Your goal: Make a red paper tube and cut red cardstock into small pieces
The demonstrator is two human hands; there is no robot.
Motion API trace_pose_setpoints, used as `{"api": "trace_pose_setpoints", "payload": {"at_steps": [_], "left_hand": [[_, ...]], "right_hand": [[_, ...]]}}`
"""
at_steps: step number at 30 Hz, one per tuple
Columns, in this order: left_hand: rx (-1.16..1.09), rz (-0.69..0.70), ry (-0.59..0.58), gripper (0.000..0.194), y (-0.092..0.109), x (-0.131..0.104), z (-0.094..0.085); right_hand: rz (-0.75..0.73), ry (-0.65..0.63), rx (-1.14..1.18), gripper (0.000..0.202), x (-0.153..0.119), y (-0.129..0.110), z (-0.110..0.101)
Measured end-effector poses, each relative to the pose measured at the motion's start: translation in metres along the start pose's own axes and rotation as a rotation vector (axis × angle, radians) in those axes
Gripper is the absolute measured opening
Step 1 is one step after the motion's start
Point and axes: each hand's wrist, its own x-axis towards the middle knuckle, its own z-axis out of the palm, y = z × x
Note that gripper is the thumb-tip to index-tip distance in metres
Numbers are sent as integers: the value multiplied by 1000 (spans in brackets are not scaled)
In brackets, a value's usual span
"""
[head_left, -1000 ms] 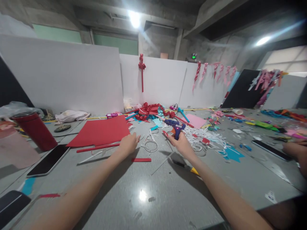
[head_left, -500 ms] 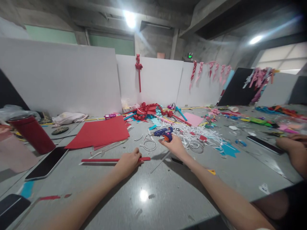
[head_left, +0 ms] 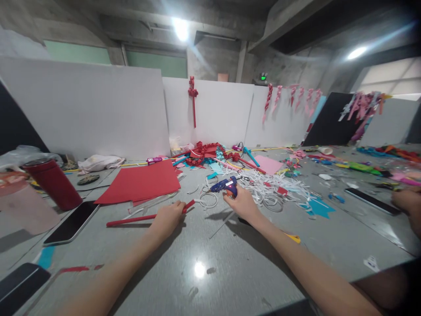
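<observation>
My left hand (head_left: 169, 215) grips a thin red paper-covered stick (head_left: 131, 220) near its right end, which tilts upward above the table. In my right hand (head_left: 241, 201) is a blue hot glue gun (head_left: 225, 185), its nozzle pointing left. A coil of white wire (head_left: 208, 200) lies below the nozzle, just beyond the stick's raised end. Red paper sheets (head_left: 141, 182) rest on the table past my left hand. A thin grey stick (head_left: 221, 226) lies between my hands.
Tangled white paper strips (head_left: 272, 188) spread right of the glue gun. Phones (head_left: 70, 224), a red tumbler (head_left: 54, 184) and a pink cup (head_left: 28, 204) stand or lie at left. Another person's hand (head_left: 406, 202) is at far right. A red paper flower stem (head_left: 193, 101) hangs on the white board.
My left hand has shifted slightly left and tipped the red stick, raising its right end off the table. My right hand still holds the glue gun in about the same place.
</observation>
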Motion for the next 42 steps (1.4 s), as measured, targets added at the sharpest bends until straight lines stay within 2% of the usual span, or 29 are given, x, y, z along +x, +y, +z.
{"api": "trace_pose_setpoints", "payload": {"at_steps": [4, 7, 14, 22, 42], "left_hand": [[-25, 53, 139, 36, 0, -2, -6], [-38, 67, 183, 35, 7, -4, -5], [-32, 93, 187, 32, 11, -8, 6], [-35, 91, 154, 34, 11, -9, 5], [-37, 111, 146, 39, 12, -11, 5]], "right_hand": [[-34, -9, 45, 27, -3, -1, 0], [-88, -28, 36, 26, -4, 0, 1], [-173, -97, -50, 22, -4, 7, 5], [-223, -102, -104, 20, -4, 11, 5], [-180, -162, -145, 13, -3, 9, 3]]}}
